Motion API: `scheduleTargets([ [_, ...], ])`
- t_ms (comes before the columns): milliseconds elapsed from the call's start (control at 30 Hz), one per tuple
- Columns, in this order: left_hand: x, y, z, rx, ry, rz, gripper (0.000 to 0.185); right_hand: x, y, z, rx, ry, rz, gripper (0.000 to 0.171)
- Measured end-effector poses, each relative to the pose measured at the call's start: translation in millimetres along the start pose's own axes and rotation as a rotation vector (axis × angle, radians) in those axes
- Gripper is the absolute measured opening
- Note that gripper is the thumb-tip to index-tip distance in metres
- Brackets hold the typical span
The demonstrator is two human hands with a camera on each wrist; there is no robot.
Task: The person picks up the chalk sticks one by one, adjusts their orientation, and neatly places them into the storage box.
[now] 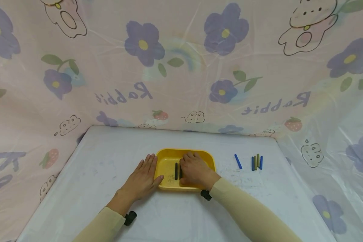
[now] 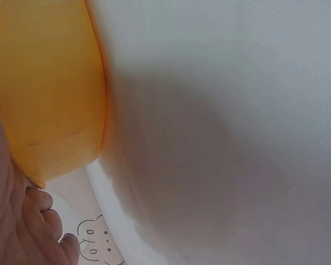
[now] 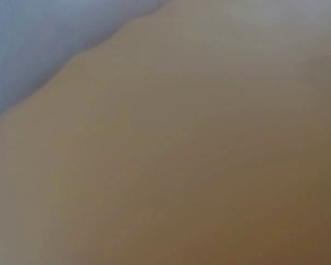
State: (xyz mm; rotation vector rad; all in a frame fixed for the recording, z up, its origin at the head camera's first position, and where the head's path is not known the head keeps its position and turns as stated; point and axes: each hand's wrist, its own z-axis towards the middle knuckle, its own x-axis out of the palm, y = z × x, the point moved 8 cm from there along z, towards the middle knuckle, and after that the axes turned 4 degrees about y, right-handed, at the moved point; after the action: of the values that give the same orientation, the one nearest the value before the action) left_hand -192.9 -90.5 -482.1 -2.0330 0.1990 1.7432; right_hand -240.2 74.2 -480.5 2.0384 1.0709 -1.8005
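— Where are the hands?

— The left hand (image 1: pixel 143 178) lies flat on the white table cover (image 1: pixel 93 174), fingers straight and relaxed, its thumb against the outer left wall of the shallow yellow plastic tray (image 1: pixel 164 161). The right hand (image 1: pixel 195 169) is inside the tray, palm down, fingers bent over the floor beside a short dark crayon stick (image 1: pixel 176 170). A second dark stick (image 1: pixel 180 171) seems to sit right at the fingers, mostly covered.

— Is it gripping that one?

— I can't tell; the knuckles hide the fingertips.

— How would those sticks handle?

— My guess is light, stiff and a bit brittle, waxy enough to slip, so a pinch round the middle would suit. The tray looks light too, and I think it would slide on that slick cover unless braced at its wall.

— Anything else out there?

— Off to the right, a lone blue stick (image 1: pixel 238 161) lies well apart from the tray, and past it a tight cluster of blue and olive sticks (image 1: pixel 257 162). Behind is a pink flowered sheet (image 1: pixel 181 60).

— And the wrist views?

— The left one shows only the tray's wall (image 2: pixel 49 88) and some fingers (image 2: pixel 41 232); the right is one tan blur.
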Motion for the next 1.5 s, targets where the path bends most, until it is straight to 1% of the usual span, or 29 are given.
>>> scheduleTargets([
  [200,0.8,-0.9,1.7,0.006,-0.005,0.008,0.085,3.9,0.3,2.3,0.000,0.010,0.014,0.074],
  [567,1.9,0.0,2.5,-0.009,0.005,0.000,0.086,5.5,0.3,4.8,-0.009,0.012,0.068,0.071],
  [967,1.2,0.1,1.8,-0.016,-0.003,-0.009,0.086,3.8,1.1,6.1,-0.008,0.004,0.081,0.068],
  [1300,1.8,-0.2,0.9,-0.010,-0.003,-0.019,0.085,4.0,1.6,5.6,0.001,0.020,0.113,0.069],
  [1500,1.8,-0.4,0.0,-0.007,-0.004,-0.022,0.085,4.8,2.2,5.0,-0.004,0.020,0.125,0.072],
])
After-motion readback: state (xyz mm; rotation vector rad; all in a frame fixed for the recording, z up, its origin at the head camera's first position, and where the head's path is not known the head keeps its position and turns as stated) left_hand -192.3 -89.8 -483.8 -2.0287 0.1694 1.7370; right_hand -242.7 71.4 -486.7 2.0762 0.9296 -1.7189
